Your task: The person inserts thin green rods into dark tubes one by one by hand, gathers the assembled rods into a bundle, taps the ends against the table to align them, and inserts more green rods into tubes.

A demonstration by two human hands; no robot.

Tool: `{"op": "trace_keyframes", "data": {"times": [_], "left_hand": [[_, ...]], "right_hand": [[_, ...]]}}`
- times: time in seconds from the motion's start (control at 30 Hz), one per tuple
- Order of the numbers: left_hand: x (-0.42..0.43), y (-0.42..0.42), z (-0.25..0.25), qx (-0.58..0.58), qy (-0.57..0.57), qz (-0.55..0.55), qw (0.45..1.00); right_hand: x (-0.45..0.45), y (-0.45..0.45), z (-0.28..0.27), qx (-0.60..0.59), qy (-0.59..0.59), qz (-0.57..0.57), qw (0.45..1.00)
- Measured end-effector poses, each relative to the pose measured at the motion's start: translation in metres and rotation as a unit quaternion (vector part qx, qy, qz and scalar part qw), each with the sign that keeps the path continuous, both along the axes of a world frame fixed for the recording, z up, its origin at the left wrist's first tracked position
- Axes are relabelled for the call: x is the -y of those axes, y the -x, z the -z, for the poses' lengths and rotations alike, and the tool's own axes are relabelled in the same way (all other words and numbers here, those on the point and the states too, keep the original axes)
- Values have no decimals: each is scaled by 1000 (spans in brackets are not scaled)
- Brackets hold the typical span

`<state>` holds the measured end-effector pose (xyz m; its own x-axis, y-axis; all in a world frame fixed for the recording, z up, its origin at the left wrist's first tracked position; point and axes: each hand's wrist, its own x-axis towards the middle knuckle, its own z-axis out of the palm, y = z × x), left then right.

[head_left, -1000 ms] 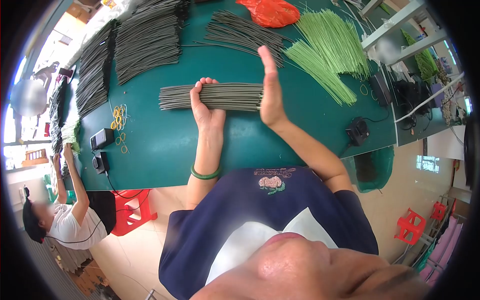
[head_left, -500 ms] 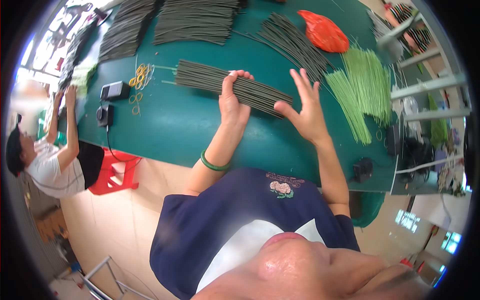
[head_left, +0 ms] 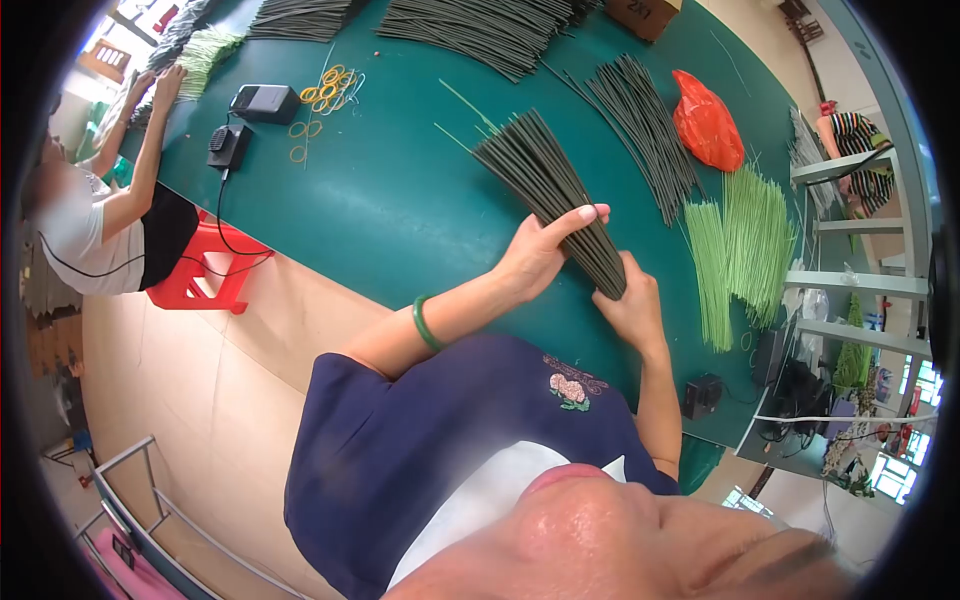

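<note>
My left hand (head_left: 540,255), with a green bangle on its wrist, is wrapped round the middle of a bundle of dark green stems (head_left: 560,185). The bundle tilts, its far end fanned toward the upper left, and a few light green stems (head_left: 487,118) stick out beyond that end. Closed around the near end of the same bundle is my right hand (head_left: 632,305); the stem ends there are partly hidden by its fingers. To the right lie loose dark stems (head_left: 645,135) and piles of light green stems (head_left: 755,240) on the table.
A green table (head_left: 390,230) spans the view. On it are yellow rubber bands (head_left: 333,88), black devices (head_left: 265,102), a red plastic bag (head_left: 706,122) and heaps of dark stems (head_left: 470,30). At left a co-worker (head_left: 100,210) handles stems beside a red stool (head_left: 212,265).
The bundle has turned from nearly level to steeply tilted. My right hand has gone from spread fingers to gripping its near end. The camera view has shifted.
</note>
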<state>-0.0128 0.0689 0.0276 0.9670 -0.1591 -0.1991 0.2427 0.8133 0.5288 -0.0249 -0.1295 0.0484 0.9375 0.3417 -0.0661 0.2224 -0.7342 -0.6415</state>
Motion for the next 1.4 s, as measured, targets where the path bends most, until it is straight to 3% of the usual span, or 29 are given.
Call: {"op": "trace_keyframes", "data": {"times": [0.1, 0.2, 0.3, 0.43, 0.53, 0.77, 0.97, 1.27, 1.4], "left_hand": [[-24, 1, 2, 6, 1, -13, 1000], [-72, -11, 19, -17, 116, -35, 992], [-101, -28, 7, 14, 102, -159, 982], [-117, -48, -17, 141, -75, -294, 942], [-120, -44, -21, 210, -197, -284, 915], [-85, -13, -7, 239, -273, -159, 918], [-91, -10, -10, 237, -383, -171, 876], [-106, -6, -22, 311, -431, -19, 847], [-100, -5, -22, 315, -422, -95, 845]], "right_hand": [[20, 18, -7, -36, -44, 9, 998], [28, 33, -10, -62, -79, 15, 995], [29, 39, -15, -92, -72, 11, 993], [24, 41, -18, -113, -59, 3, 992], [20, 41, -17, -90, -71, -3, 993], [18, 37, -20, -118, -51, -6, 992], [20, 39, -20, -112, -53, -9, 992], [22, 40, -22, -101, -46, -15, 994], [21, 39, -28, -103, -38, -9, 994]]}}
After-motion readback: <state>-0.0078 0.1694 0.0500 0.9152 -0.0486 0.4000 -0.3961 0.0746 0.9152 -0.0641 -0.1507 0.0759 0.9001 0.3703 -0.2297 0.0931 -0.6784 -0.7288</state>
